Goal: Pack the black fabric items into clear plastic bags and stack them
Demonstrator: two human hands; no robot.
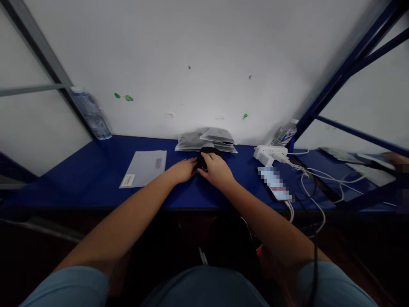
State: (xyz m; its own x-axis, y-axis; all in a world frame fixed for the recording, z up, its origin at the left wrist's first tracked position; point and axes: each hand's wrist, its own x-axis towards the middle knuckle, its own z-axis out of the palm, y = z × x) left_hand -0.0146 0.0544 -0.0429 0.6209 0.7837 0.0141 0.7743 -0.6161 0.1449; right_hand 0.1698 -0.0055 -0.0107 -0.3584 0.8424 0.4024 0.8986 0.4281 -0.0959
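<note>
A soft black object [207,154], possibly a rounded fabric item, lies on the blue table [79,179] in front of me. My right hand [217,170] lies over it and covers much of it. My left hand [183,170] presses against its left side with the fingertips. The object's underside and exact shape are hidden by my hands. To the left of my left hand lies a white envelope [143,168] with a small label. Behind the object is a stack of grey plastic-wrapped packets [204,140].
A white power strip [270,151] with several cables stands at the right, next to a phone [275,183] with a blurred screen. Plastic water bottles [91,113] [284,134] stand at the back corners. A white wall rises behind. Another person's hand [394,158] is at the far right.
</note>
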